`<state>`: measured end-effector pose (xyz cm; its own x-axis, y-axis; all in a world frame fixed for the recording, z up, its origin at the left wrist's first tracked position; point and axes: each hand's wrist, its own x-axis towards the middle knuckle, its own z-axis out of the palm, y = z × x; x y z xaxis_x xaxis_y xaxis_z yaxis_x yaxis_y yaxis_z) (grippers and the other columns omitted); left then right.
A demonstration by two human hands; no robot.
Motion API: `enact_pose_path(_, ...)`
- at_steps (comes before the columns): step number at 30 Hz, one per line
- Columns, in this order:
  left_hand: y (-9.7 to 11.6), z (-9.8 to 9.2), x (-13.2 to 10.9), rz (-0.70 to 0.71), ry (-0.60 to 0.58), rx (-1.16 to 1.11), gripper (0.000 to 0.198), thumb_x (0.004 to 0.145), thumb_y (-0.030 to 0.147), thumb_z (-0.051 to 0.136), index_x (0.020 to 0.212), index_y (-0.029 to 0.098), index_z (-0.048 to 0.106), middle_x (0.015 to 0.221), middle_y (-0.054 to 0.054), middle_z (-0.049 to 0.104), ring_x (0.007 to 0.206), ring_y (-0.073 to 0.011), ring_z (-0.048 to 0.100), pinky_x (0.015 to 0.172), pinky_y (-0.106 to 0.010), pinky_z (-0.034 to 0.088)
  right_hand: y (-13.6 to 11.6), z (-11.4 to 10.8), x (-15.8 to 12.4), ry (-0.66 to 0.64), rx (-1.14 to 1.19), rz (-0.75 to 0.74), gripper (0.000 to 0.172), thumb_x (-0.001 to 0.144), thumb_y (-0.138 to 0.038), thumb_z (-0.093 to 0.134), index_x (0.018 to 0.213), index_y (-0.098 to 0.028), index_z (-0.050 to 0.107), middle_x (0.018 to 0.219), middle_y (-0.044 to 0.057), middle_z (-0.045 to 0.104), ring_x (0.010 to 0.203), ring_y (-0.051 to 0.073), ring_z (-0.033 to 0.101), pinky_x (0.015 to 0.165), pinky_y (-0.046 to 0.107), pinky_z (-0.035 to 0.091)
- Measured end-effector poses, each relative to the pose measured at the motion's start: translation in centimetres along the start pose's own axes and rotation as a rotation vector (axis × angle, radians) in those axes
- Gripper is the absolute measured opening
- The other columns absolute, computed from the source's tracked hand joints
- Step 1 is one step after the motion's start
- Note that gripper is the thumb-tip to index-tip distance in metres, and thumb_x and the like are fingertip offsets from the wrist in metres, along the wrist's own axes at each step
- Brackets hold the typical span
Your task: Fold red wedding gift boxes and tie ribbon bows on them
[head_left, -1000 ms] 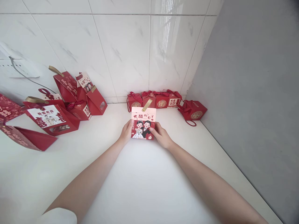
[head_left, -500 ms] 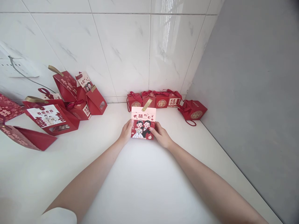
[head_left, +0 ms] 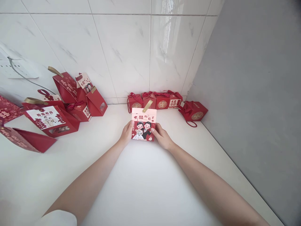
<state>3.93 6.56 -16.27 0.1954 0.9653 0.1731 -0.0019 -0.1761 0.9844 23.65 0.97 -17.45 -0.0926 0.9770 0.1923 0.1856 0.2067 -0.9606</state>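
Between my hands, at the middle of the white table, is a gift box [head_left: 143,129] with a pale pink top, a red front with a cartoon bride and groom, and a gold strap [head_left: 147,106] at its upper edge. My left hand [head_left: 127,133] grips its left side, the fingers mostly hidden behind it. On the right edge is my right hand [head_left: 162,136], its thumb on the front and the other fingers behind. Just beyond the box stands a row of small red boxes [head_left: 162,104] with ribbons.
Several red gift boxes [head_left: 53,122] with gold straps stand on the left of the table [head_left: 150,182]. One red box [head_left: 196,110] with a cord loop sits at the right, near the grey panel [head_left: 254,94]. A white tiled wall [head_left: 124,53] rises behind, with a cable [head_left: 28,78] at left.
Almost nothing differs. The view has shifted very slightly, and both hands keep the gift box in the same place.
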Motion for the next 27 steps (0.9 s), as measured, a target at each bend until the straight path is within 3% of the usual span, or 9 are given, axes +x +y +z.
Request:
enact_pose_path(2,0.0,-0.1,0.0,0.006,-0.009,0.002,0.062,0.086,0.065,0.043,0.117,0.014,0.062,0.119,-0.012,0.065,0.108,-0.0286,0.063,0.093,-0.039,0.05,0.1,0.0,0.1,0.1,-0.022,-0.091,0.043,0.096,-0.052,0.035,0.128,-0.026,0.044,0.13,0.006,0.056,0.118,0.021,0.054,0.101,0.04,0.042)
enact_pose_path(4,0.0,-0.2,0.2,0.0,-0.017,0.007,0.064,0.085,0.066,0.043,0.118,0.015,0.061,0.119,-0.011,0.066,0.108,-0.0286,0.062,0.093,-0.04,0.049,0.0,-0.6,0.6,0.285,-0.094,-0.22,0.044,0.097,-0.048,0.034,0.133,-0.024,0.039,0.137,0.01,0.048,0.122,0.021,0.049,0.101,0.04,0.042)
enact_pose_path(8,-0.2,-0.4,0.5,-0.035,-0.021,0.017,0.067,0.083,0.068,0.044,0.121,0.016,0.06,0.116,-0.011,0.067,0.103,-0.029,0.065,0.091,-0.042,0.05,0.1,-4.7,2.0,0.675,-0.487,-0.387,0.046,0.091,-0.042,0.047,0.132,-0.021,0.04,0.143,0.014,0.037,0.133,0.026,0.035,0.108,0.047,0.031)
enact_pose_path(11,-0.3,-0.5,0.7,-0.037,-0.025,0.017,0.067,0.083,0.068,0.044,0.121,0.015,0.061,0.116,-0.011,0.067,0.104,-0.0289,0.064,0.092,-0.041,0.05,1.2,-9.6,2.9,0.891,-0.767,-0.278,0.051,0.088,-0.047,0.05,0.13,-0.019,0.043,0.147,0.017,0.031,0.136,0.031,0.028,0.109,0.054,0.024)
enact_pose_path(14,-0.2,-0.4,0.6,-0.014,-0.022,0.024,0.065,0.084,0.067,0.044,0.12,0.016,0.061,0.116,-0.01,0.067,0.106,-0.0282,0.063,0.093,-0.041,0.049,2.7,-13.9,3.4,1.018,-0.865,-0.068,0.063,0.083,-0.057,0.053,0.131,-0.017,0.042,0.149,0.021,0.026,0.136,0.037,0.025,0.106,0.06,0.023)
enact_pose_path(19,0.0,-0.3,0.5,-0.02,-0.027,0.019,0.066,0.083,0.068,0.044,0.118,0.015,0.063,0.114,-0.01,0.068,0.104,-0.0283,0.064,0.092,-0.04,0.05,3.8,-17.0,4.0,0.919,-0.947,0.05,0.07,0.078,-0.065,0.053,0.13,-0.018,0.045,0.129,0.02,0.044,0.123,0.038,0.035,0.097,0.056,0.032)
enact_pose_path(23,-0.1,-0.5,0.6,-0.039,-0.045,0.019,0.067,0.083,0.069,0.043,0.119,0.016,0.062,0.115,-0.01,0.068,0.104,-0.0281,0.064,0.092,-0.041,0.05,3.6,-16.7,4.1,0.849,-1.086,0.051,0.072,0.075,-0.071,0.052,0.124,-0.019,0.05,0.126,0.02,0.044,0.12,0.039,0.035,0.096,0.059,0.029)
enact_pose_path(27,-0.3,-0.6,0.7,-0.05,-0.046,0.028,0.067,0.083,0.069,0.043,0.121,0.018,0.061,0.117,-0.009,0.067,0.108,-0.0285,0.063,0.094,-0.041,0.049,3.8,-15.3,3.7,0.913,-0.974,0.035,0.063,0.08,-0.068,0.049,0.122,-0.022,0.048,0.138,0.019,0.034,0.122,0.035,0.04,0.095,0.053,0.035)
